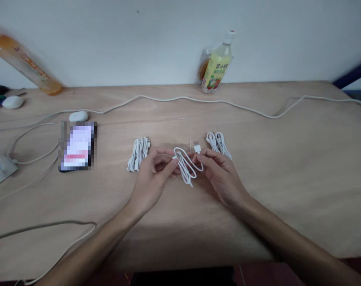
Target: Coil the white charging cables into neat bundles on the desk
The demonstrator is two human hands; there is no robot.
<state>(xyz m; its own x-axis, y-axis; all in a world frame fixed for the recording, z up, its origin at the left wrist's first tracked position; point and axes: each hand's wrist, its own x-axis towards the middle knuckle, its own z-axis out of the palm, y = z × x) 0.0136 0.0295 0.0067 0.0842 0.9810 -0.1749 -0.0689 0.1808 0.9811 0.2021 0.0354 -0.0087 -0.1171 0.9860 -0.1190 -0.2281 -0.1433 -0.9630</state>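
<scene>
A white USB cable (186, 169), looped into a loose coil, is held between my two hands over the middle of the table. My left hand (155, 172) is closed, pinching the coil between thumb and fingers. In my right hand (219, 171) the cable's USB plug end is pinched, its metal tip pointing away from me. Beyond the left hand lie several bundled white cables (138, 151), partly covered by the fingers. Another bundle of white cables (218, 143) lies just past the right hand.
A phone (77, 147) and a white earbud case (78, 116) lie on the left. A long white cord (180, 98) runs across the wooden table (287, 178). Against the wall stand a yellow-labelled bottle (217, 65) and an orange drink bottle (31, 65). A power strip (1, 171) sits far left.
</scene>
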